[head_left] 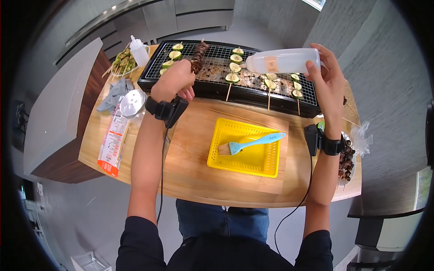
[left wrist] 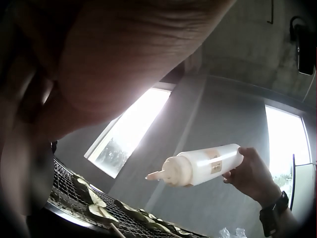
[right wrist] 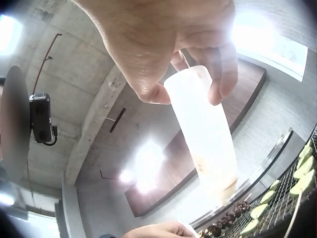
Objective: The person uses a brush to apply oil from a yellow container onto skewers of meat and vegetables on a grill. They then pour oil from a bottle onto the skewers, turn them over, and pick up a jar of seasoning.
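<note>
My right hand (head_left: 327, 74) grips a translucent squeeze bottle (head_left: 285, 61) near its base, tipped sideways with the nozzle pointing left over the grill (head_left: 212, 81). Below the nozzle lie skewered zucchini slices (head_left: 232, 77). A small orange label marks the bottle (left wrist: 200, 168) in the left wrist view. My left hand (head_left: 174, 81) is at the grill's front left, its fingers curled at the lower end of a dark meat skewer (head_left: 199, 56). The stick inside that hand is hidden. More zucchini skewers (head_left: 174, 55) lie on the mesh left of the meat.
A yellow basket (head_left: 244, 167) with a blue basting brush (head_left: 253, 143) stands before the grill. At left are a shaker jar (head_left: 133, 104), seasoning packet (head_left: 113, 144), grey cloth (head_left: 113, 95), another squeeze bottle (head_left: 139, 52) and green skewers (head_left: 122, 62). Dark skewers (head_left: 347, 162) lie at right.
</note>
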{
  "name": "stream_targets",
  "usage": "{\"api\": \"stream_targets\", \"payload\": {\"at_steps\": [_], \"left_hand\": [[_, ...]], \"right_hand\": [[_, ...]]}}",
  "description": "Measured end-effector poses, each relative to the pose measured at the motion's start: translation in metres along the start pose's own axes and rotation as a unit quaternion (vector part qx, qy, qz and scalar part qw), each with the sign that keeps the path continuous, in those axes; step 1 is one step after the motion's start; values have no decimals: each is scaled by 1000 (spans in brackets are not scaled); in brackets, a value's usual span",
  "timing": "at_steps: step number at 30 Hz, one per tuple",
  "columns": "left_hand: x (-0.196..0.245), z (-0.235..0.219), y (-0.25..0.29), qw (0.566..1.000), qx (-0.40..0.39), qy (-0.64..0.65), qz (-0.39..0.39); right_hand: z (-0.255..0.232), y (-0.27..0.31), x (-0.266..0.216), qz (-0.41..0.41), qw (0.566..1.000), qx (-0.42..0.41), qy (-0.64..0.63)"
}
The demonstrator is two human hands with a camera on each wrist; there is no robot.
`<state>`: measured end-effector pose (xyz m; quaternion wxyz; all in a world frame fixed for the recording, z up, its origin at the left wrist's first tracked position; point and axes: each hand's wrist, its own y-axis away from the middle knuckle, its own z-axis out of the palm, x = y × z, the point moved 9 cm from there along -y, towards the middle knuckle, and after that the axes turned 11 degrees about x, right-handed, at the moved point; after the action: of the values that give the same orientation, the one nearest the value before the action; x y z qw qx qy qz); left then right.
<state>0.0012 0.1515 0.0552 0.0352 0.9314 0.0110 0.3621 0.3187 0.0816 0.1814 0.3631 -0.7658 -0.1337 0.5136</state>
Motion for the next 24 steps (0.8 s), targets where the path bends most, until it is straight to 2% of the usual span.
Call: {"api": "stream_targets", "payload": {"at_steps": [12, 15, 19, 24], "left_hand": [[-6, -2, -7, 1000, 2, -27, 4], [-14, -3, -10, 999, 9, -11, -30], [-14, -8, -11, 998, 18, -46, -27], [-11, -21, -7, 996, 48, -76, -24]], "right_hand": [[-4, -3, 6, 13, 1000, 6, 7], [-8, -5, 5, -8, 1000, 7, -10], [-12, -5, 4, -3, 1000, 1, 14], [-1, 1, 2, 32, 998, -47, 20]]}}
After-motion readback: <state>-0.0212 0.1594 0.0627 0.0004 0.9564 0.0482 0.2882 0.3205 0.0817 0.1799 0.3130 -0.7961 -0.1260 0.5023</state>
